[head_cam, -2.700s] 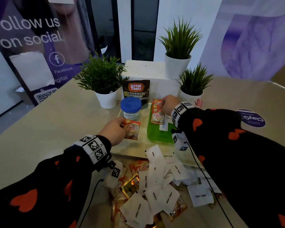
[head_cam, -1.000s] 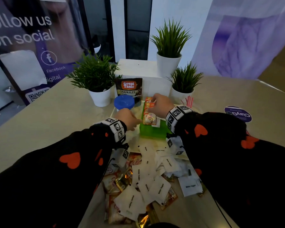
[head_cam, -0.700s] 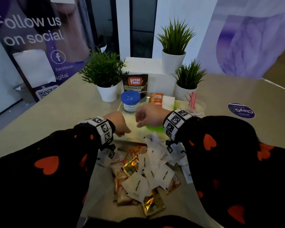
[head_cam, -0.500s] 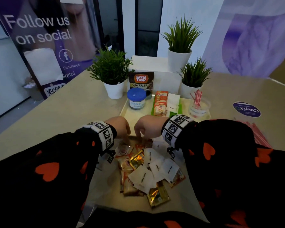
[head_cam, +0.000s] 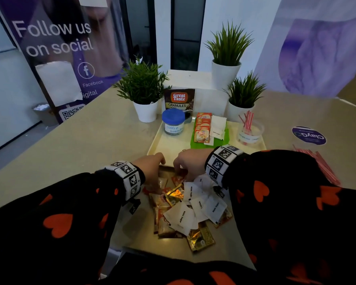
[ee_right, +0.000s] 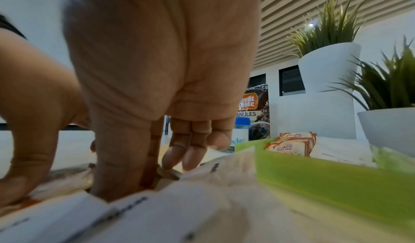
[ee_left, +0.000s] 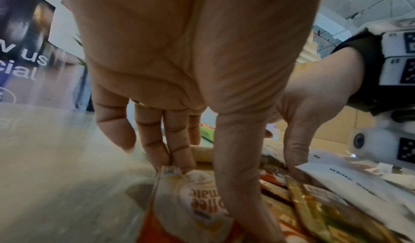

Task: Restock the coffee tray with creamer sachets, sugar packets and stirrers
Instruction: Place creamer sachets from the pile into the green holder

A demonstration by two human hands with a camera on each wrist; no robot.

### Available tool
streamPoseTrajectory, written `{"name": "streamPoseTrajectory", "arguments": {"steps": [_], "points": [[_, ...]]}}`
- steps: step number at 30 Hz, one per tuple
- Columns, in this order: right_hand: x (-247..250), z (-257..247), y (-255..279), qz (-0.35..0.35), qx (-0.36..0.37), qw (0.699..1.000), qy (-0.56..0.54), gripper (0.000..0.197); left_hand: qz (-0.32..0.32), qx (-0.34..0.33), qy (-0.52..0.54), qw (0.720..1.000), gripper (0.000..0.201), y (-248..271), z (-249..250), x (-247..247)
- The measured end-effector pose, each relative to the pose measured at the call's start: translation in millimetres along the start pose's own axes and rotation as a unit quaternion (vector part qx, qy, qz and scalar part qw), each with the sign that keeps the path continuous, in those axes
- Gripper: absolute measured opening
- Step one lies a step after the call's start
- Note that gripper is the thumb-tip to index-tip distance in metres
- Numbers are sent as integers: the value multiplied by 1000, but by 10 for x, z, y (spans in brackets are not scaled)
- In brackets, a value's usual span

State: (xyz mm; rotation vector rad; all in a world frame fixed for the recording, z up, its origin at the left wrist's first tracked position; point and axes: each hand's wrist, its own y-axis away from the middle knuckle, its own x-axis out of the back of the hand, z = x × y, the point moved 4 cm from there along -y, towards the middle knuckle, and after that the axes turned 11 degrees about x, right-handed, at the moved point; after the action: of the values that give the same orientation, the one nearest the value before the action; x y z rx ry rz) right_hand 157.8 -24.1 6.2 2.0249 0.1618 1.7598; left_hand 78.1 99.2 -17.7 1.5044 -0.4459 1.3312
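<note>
Now both hands are reaching down into the pile [head_cam: 185, 206] on the tabletop [head_cam: 86, 145], just before the tray [head_cam: 169, 142]. Left hand [head_cam: 150, 167] is pinching a creamer sachet [ee_left: 197, 206]; right hand [head_cam: 190, 161] is curling into sugar packets [ee_right: 157, 211], grasp unclear.

Sachet pile [head_cam: 185, 208] before tray [head_cam: 169, 144]

Two arms in black sleeves [head_cam: 66, 219] printed with orange-red hearts. Each wrist carries a white band [head_cam: 128, 177] of square black-and-white coded markers (the right band [head_cam: 221, 161] matches the left). A thin ring [ee_left: 140, 103] circles one left finger.
</note>
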Motion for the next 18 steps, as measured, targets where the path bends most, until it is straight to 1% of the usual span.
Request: {"name": "streamPoseTrajectory", "arguments": {"steps": [5,8,10,12,16,18], "points": [[-35,-3,-18,-3,-11,1000,-6,45,6,12,32,999,101,14,-39,6],[-36,8,8,16,-14,1000,-23,42,6,0,54,999,96,28,-39,46],[-26,19,31,29,-16,999,-39,36,6,-10,80,997,89,41,-30,89],[-19,31,51,31,-18,998,-51,31,7,-20,110,994,79,53,-18,141],[-29,69,64,29,-21,996,-87,23,21,-54,145,988,41,52,40,271],[-14,81,87,34,-19,992,-119,20,26,-56,177,982,25,49,67,340]]}}
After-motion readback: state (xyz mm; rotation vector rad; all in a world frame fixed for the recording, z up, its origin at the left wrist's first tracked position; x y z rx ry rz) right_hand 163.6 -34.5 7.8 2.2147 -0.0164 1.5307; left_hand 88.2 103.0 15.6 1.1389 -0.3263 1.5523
